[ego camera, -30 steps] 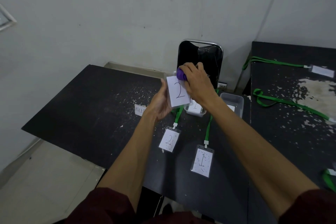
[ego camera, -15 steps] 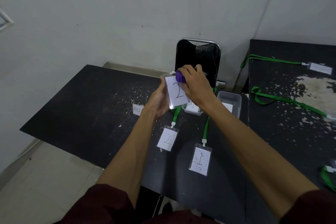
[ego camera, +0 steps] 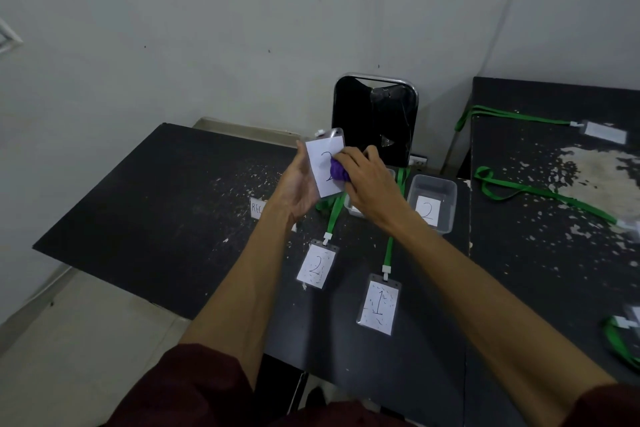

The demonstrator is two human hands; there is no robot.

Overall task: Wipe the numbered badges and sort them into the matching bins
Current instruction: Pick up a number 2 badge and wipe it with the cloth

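Mid-wipe. Left grip [ego camera: 298, 191] curled round one edge of the held badge [ego camera: 322, 158], marked 2, upright above the worktop [ego camera: 173, 201] near the bins. Right grip [ego camera: 370, 180] bunched round a purple cloth [ego camera: 338, 170], pressed to the card face.

Risk, as I judged it: with only one edge held, a hard rub could push the badge out of my left fingers.

Count:
- One badge in hand.
- Two near me: second 2 badge [ego camera: 316, 265] and 1 badge [ego camera: 379, 307].
- Three more partly seen on the neighbouring worktop [ego camera: 554, 253].
- Two bins: bin labelled 2 [ego camera: 446, 184] and other bin [ego camera: 350, 210], mostly hidden.
- One cloth.
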